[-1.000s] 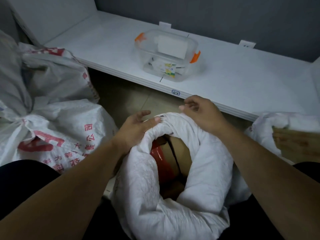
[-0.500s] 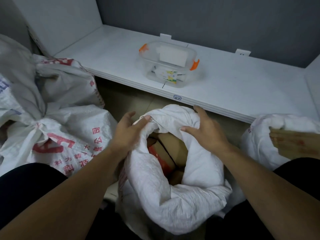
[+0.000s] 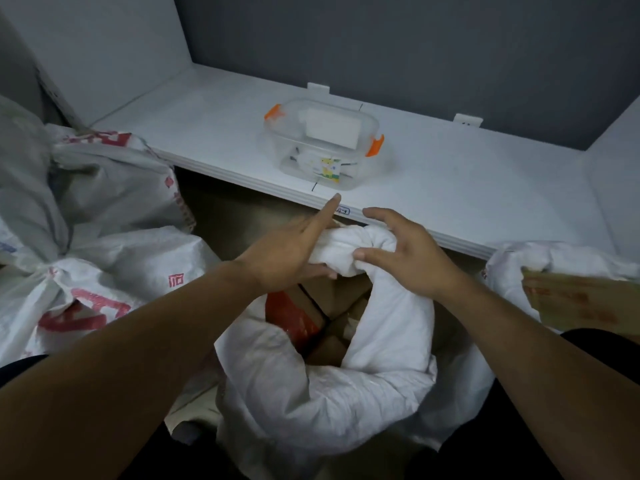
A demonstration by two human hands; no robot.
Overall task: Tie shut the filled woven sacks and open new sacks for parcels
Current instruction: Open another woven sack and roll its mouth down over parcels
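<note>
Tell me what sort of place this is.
Probably a courier or parcel sorting depot: a white sack packed with cardboard parcels, tied printed sacks piled at the left, and a white shelf behind.

Dim, cool overhead light w/ soft shadow beneath shelf point(image 3: 467, 188); wide-angle bowing at edges (forearms look stretched); slight motion blur on left hand point(image 3: 287, 252).
</note>
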